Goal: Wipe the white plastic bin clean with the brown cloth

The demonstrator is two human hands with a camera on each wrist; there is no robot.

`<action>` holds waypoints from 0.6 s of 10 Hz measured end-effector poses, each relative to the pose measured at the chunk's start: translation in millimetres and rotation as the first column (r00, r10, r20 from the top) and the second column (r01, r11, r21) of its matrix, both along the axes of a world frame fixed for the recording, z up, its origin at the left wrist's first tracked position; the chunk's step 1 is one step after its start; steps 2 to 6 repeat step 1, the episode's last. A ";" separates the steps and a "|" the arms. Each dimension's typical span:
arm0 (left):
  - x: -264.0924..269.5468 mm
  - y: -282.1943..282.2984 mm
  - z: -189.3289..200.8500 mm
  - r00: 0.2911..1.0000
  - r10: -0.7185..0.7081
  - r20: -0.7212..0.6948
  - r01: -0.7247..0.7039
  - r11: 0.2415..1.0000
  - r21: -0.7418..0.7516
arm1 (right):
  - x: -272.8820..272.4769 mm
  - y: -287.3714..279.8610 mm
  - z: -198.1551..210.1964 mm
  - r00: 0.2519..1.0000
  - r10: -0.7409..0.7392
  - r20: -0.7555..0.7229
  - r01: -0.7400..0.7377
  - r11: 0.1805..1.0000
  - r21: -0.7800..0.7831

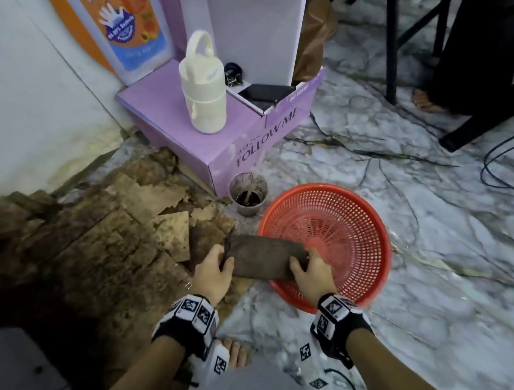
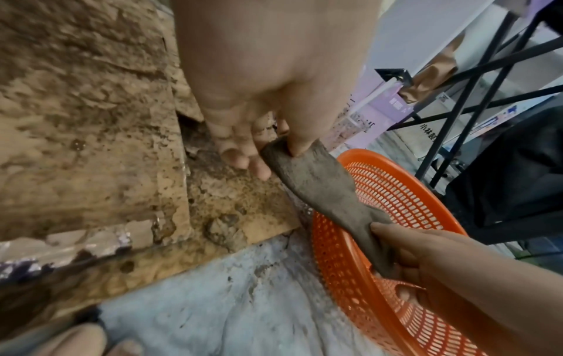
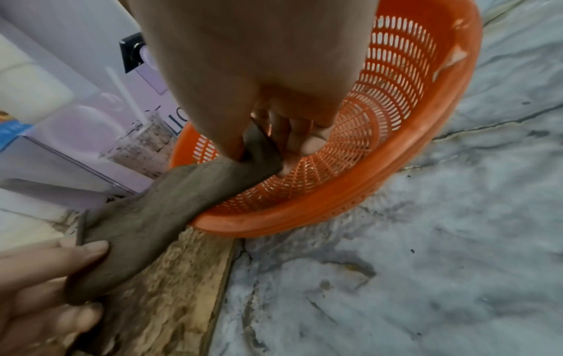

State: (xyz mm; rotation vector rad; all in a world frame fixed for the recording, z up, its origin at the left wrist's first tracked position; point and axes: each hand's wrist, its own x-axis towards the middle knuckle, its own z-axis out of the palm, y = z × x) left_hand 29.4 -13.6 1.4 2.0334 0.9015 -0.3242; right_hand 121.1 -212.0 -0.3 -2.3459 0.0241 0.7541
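Observation:
A folded brown cloth is stretched between my hands, above the near left rim of a red mesh basket on the floor. My left hand pinches the cloth's left end with thumb and fingers. My right hand grips the right end over the basket's inside, fingers curled under it. A cream-white plastic jug with a loop handle stands upright on a purple box, behind and left of my hands. No other white container shows.
A plastic cup of dark liquid stands between the purple box and the basket. Wet, torn brown cardboard covers the floor at left. Black furniture legs, cables and another person's foot are at the back right.

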 end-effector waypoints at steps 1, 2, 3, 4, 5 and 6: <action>0.7 5.1 -11.3 0.999 -0.034 -0.022 0.033 0.997 -0.070 | 0.7 3.7 -7.4 0.997 -0.019 -0.070 0.015 0.998 -0.062; 0.7 5.1 -11.3 0.999 -0.034 -0.022 0.033 0.997 -0.070 | 0.7 3.7 -7.4 0.997 -0.019 -0.070 0.015 0.998 -0.062; 0.7 5.1 -11.3 0.999 -0.034 -0.022 0.033 0.997 -0.070 | 0.7 3.7 -7.4 0.997 -0.019 -0.070 0.015 0.998 -0.062; 0.7 5.1 -11.3 0.999 -0.034 -0.022 0.033 0.997 -0.070 | 0.7 3.7 -7.4 0.997 -0.019 -0.070 0.015 0.998 -0.062; 0.7 5.1 -11.3 0.999 -0.034 -0.022 0.033 0.997 -0.070 | 0.7 3.7 -7.4 0.997 -0.019 -0.070 0.015 0.998 -0.062; 0.7 5.1 -11.3 0.999 -0.034 -0.022 0.033 0.997 -0.070 | 0.7 3.7 -7.4 0.997 -0.019 -0.070 0.015 0.998 -0.062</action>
